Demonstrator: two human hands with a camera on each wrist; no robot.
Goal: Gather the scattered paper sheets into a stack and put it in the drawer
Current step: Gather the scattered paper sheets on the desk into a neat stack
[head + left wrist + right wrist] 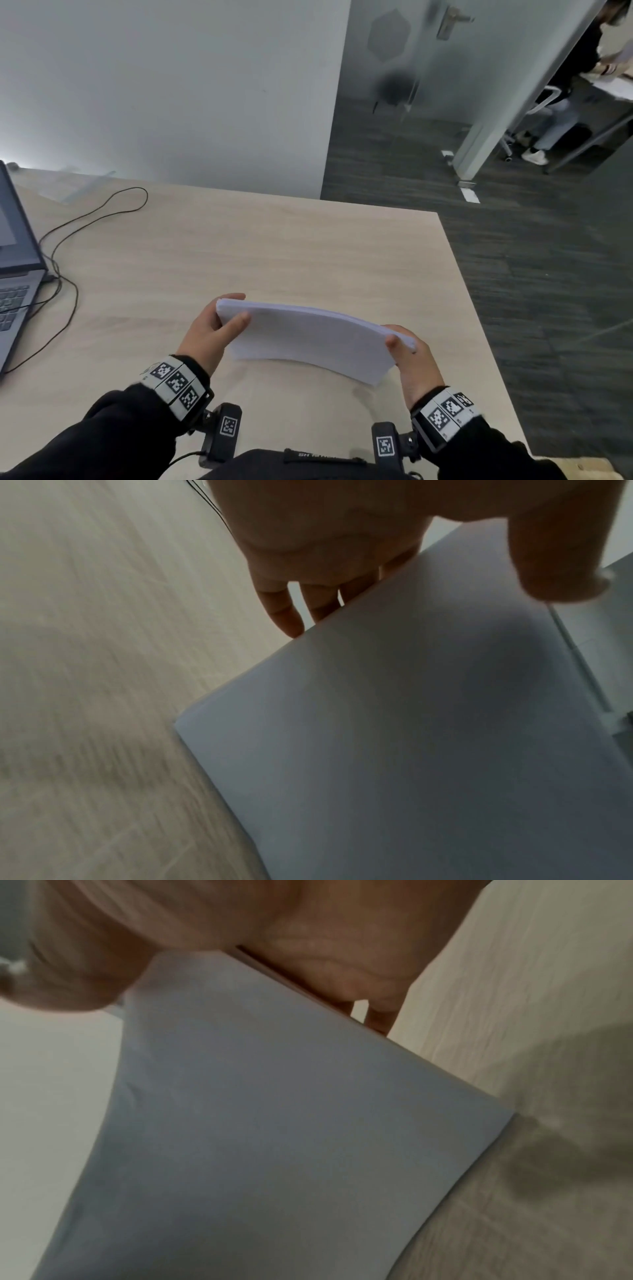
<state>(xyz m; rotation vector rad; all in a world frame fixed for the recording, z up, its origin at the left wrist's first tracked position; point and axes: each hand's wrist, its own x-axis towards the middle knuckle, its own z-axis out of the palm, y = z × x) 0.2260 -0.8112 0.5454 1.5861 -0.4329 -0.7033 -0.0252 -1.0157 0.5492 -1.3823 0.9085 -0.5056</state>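
A pale wood-grain surface [274,246] is seen, with its right edge set against dark grey carpeted floor [513,260]. An open grey laptop [15,270] is placed at the surface's left edge, and thin black cables [72,222] are looped across the wood just beside it. A clear, flat item lying near the far left corner is too blurred to be identified.

- Bare table [274,246] stretches ahead of and right of the paper stack [308,337].
- A laptop [13,260] and looping cable [68,233] crowd the table's left edge.
- A wall [171,85] closes off the far side.
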